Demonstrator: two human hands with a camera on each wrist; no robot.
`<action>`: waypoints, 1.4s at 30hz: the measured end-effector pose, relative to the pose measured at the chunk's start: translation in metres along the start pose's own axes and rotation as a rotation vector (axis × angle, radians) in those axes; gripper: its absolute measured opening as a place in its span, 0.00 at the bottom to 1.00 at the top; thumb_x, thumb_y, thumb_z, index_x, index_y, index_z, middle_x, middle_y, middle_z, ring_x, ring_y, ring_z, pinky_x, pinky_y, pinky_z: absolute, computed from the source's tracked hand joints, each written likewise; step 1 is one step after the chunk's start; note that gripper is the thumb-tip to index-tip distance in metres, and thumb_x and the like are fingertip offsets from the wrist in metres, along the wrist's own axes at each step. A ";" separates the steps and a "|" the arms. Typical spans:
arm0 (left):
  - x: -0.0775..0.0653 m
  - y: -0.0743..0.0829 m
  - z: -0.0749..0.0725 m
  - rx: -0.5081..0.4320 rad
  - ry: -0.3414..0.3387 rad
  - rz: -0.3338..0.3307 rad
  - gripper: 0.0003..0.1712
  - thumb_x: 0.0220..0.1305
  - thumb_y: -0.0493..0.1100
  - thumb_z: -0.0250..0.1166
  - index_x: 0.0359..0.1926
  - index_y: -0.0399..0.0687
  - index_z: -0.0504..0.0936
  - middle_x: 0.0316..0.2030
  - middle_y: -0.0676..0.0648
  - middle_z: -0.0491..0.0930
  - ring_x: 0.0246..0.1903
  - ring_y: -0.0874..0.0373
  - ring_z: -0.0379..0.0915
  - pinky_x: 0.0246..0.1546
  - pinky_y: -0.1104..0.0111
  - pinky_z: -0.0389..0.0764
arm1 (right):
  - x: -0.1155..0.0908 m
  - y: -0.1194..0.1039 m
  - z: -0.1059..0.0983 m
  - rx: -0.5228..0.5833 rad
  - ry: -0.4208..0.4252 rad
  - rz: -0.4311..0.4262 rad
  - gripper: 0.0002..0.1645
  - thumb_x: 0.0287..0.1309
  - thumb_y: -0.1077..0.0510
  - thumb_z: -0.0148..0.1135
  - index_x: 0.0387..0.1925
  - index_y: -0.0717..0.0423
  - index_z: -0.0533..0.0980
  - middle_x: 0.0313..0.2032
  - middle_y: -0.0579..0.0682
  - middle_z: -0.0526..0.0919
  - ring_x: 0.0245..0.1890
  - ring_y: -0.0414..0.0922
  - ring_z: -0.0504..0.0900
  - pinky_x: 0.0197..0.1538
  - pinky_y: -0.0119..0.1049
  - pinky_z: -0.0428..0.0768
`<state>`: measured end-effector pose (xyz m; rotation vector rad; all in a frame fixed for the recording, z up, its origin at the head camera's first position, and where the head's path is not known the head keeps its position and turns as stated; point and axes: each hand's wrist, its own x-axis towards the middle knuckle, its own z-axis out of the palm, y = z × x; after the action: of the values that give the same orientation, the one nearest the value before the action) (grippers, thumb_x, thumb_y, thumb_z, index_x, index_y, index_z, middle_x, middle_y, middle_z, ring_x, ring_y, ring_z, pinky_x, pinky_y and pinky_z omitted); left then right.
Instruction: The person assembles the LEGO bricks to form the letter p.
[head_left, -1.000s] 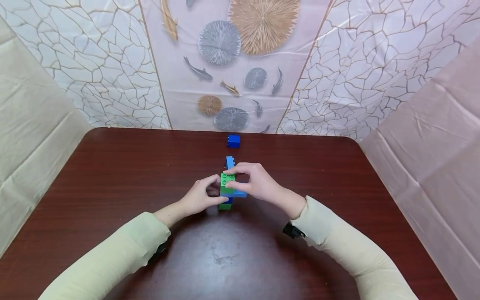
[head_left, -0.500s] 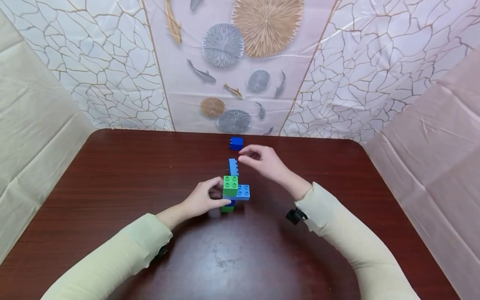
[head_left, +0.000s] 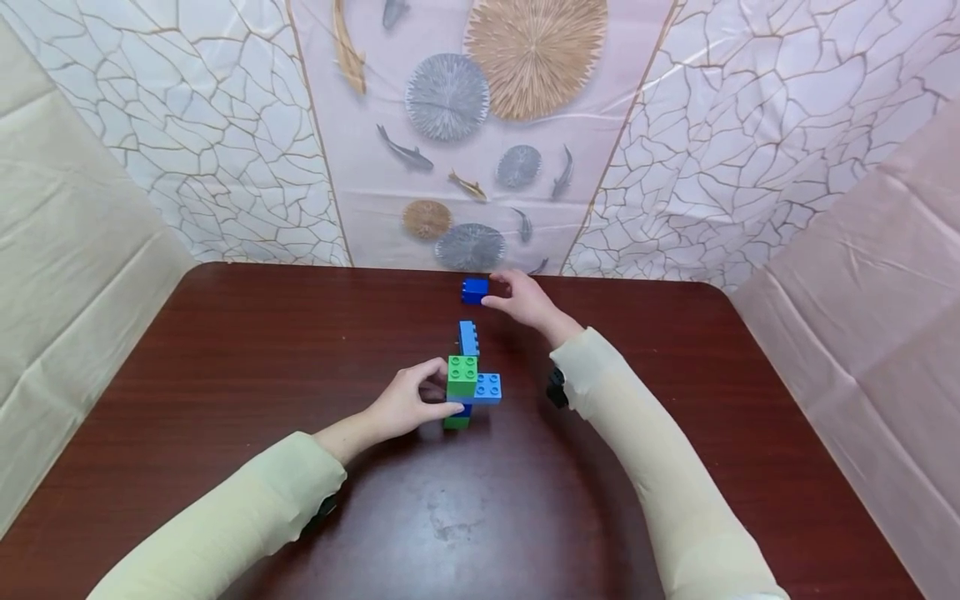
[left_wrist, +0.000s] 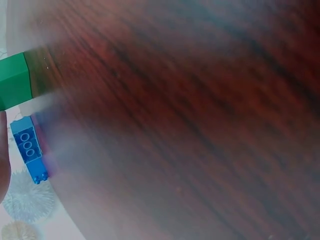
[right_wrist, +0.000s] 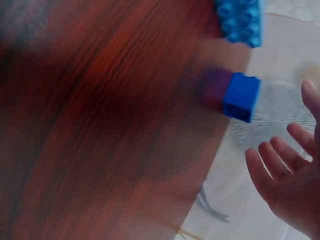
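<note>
In the head view, my left hand (head_left: 405, 404) holds a small stack of toy building bricks between thumb and fingers. A green brick (head_left: 462, 377) tops the stack, and a light blue brick (head_left: 488, 388) juts out to the right beneath it. Lower down are a dark blue brick (head_left: 463, 410) and another green brick (head_left: 457, 422). My right hand (head_left: 528, 300) reaches beside a loose dark blue brick (head_left: 474, 291) lying on its side, thumb and fingers spread. The right wrist view has these fingers (right_wrist: 272, 162) relaxed and apart from that loose brick (right_wrist: 241, 96).
Behind the stack, a light blue brick (head_left: 468, 337) lies on its side on the dark wooden table (head_left: 247, 350). A patterned cloth (head_left: 525, 208) hangs at the table's far edge, close behind the loose dark blue brick. Pale cloth walls (head_left: 862, 317) flank both sides.
My right hand has left the top green brick and moved away to the far dark blue brick. The left hand stays on the stack.
</note>
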<state>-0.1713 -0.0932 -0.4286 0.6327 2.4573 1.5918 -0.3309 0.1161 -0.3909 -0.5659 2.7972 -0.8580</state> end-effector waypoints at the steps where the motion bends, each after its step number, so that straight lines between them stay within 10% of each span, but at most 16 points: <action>1: 0.000 -0.001 0.000 -0.003 -0.001 0.003 0.16 0.54 0.40 0.70 0.40 0.45 0.72 0.40 0.45 0.80 0.43 0.54 0.80 0.47 0.64 0.81 | 0.003 0.001 0.002 -0.023 -0.018 -0.003 0.36 0.61 0.46 0.58 0.65 0.57 0.63 0.65 0.58 0.63 0.65 0.55 0.64 0.67 0.49 0.64; 14: 0.001 -0.005 -0.001 0.006 -0.005 0.017 0.16 0.53 0.40 0.70 0.39 0.47 0.72 0.39 0.46 0.80 0.42 0.56 0.79 0.46 0.69 0.81 | 0.028 0.009 0.020 -0.142 -0.078 -0.041 0.39 0.64 0.46 0.54 0.71 0.54 0.53 0.70 0.57 0.54 0.70 0.55 0.54 0.70 0.51 0.58; 30: 0.002 -0.004 -0.003 0.017 -0.011 0.022 0.16 0.53 0.41 0.70 0.40 0.47 0.72 0.39 0.48 0.80 0.43 0.57 0.78 0.46 0.69 0.80 | 0.032 0.010 0.029 -0.186 0.071 0.012 0.22 0.58 0.52 0.63 0.51 0.58 0.73 0.54 0.59 0.74 0.54 0.54 0.74 0.61 0.47 0.72; 42: 0.001 -0.008 -0.002 0.026 -0.012 0.017 0.16 0.54 0.42 0.70 0.40 0.48 0.72 0.39 0.48 0.80 0.43 0.58 0.78 0.46 0.68 0.80 | 0.026 0.008 0.024 -0.185 -0.040 0.123 0.29 0.56 0.54 0.63 0.56 0.65 0.70 0.53 0.61 0.75 0.52 0.53 0.74 0.60 0.46 0.73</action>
<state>-0.1752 -0.0973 -0.4343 0.6661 2.4749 1.5599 -0.3507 0.0994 -0.4161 -0.4253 2.8576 -0.5617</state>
